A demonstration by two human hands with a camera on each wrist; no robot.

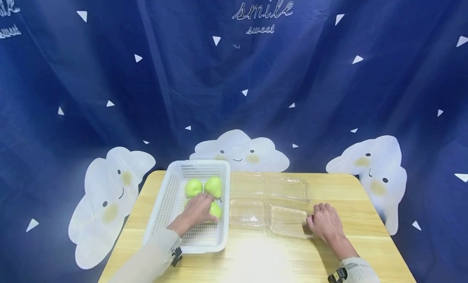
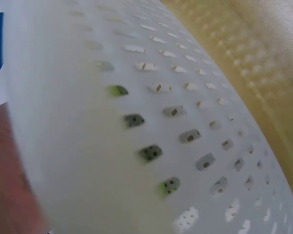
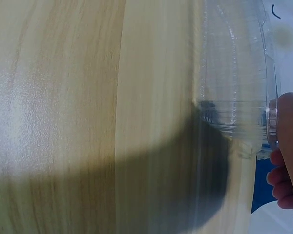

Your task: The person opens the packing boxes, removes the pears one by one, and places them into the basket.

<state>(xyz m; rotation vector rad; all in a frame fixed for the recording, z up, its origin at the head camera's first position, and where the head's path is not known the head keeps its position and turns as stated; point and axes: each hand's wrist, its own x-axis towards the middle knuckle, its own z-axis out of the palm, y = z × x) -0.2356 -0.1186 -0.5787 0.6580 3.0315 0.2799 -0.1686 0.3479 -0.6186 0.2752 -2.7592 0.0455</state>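
Note:
A white perforated basket (image 1: 224, 244) stands on the left of the table with several green pears in it. My left hand (image 1: 195, 212) reaches into the basket and grips a green pear (image 1: 215, 210) at the near side, partly covering it. Two more pears (image 1: 213, 187) lie just beyond the fingers. Clear plastic clamshell containers (image 1: 289, 218) sit right of the basket. At their near right corner my right hand (image 1: 327, 222) pinches the edge, its fingers curled, as the right wrist view also shows. The basket wall (image 2: 88, 161) hides most of the left hand in the left wrist view.
The wooden table (image 1: 197, 271) extends around the basket and containers. Behind it hangs a dark blue curtain (image 1: 204, 92) with cloud prints. The basket's raised walls surround the left hand.

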